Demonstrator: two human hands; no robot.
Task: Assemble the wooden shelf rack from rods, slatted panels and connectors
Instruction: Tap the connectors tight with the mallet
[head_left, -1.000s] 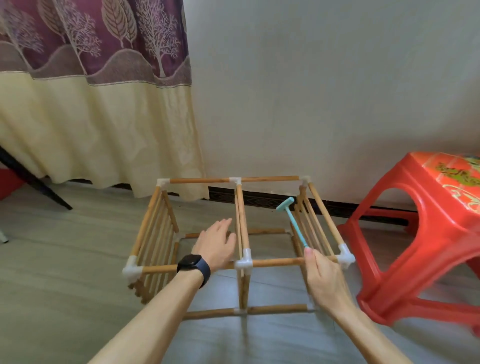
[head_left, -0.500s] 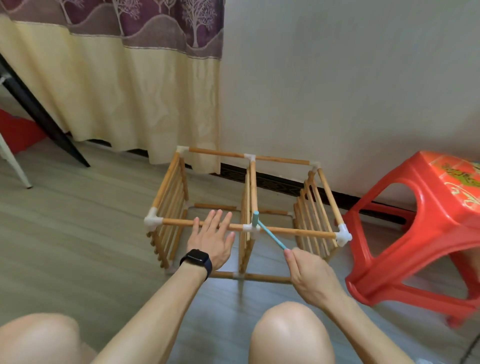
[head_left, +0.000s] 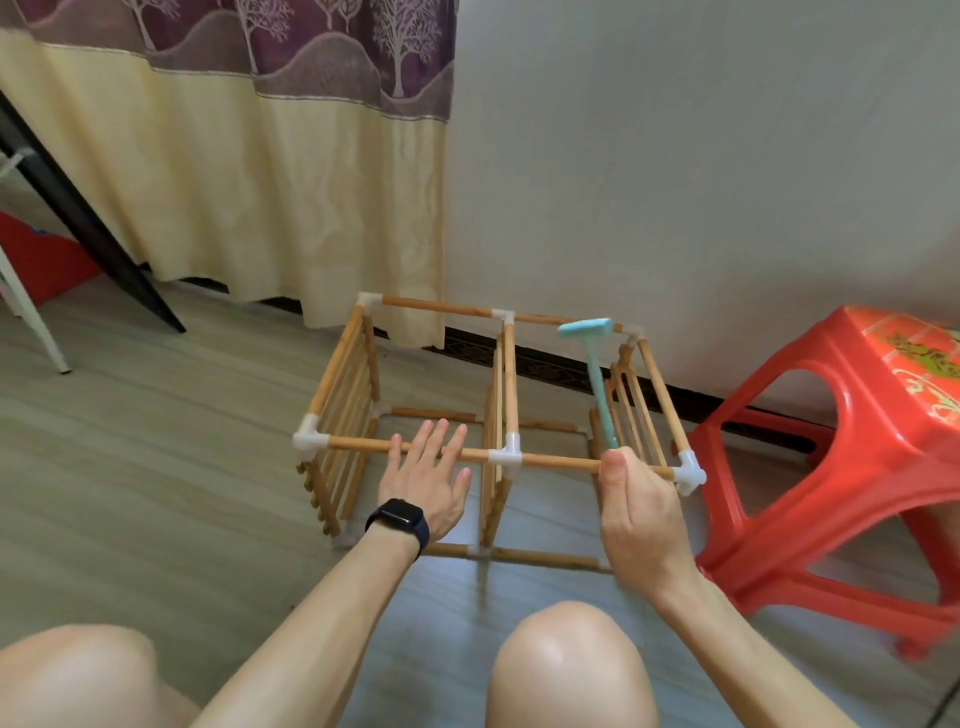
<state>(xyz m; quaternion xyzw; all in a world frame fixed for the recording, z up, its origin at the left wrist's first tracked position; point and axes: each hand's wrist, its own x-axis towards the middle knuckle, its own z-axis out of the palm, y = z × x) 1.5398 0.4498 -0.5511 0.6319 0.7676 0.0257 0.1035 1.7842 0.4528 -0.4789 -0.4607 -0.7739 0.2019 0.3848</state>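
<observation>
The wooden shelf rack (head_left: 509, 374) stands on the floor as a two-bay frame of rods, three slatted panels and white connectors (head_left: 505, 456). My left hand (head_left: 423, 480), with a black watch on its wrist, lies flat with straight fingers over the near top rod (head_left: 358, 443) of the left bay. My right hand (head_left: 636, 504) grips the handle of a small teal plastic hammer (head_left: 592, 358). The hammer is raised upright, its head above the right bay near the far top rod.
A red plastic stool (head_left: 852, 441) stands close to the rack's right side. A cream and purple curtain (head_left: 249, 171) and a white wall are behind it. A black slanted leg (head_left: 88, 218) and a white leg (head_left: 31, 312) are at the far left. My knees fill the bottom.
The hammer has swung up from the middle connector on the near rod to an upright raised position. My left hand stays flat on the near rod.
</observation>
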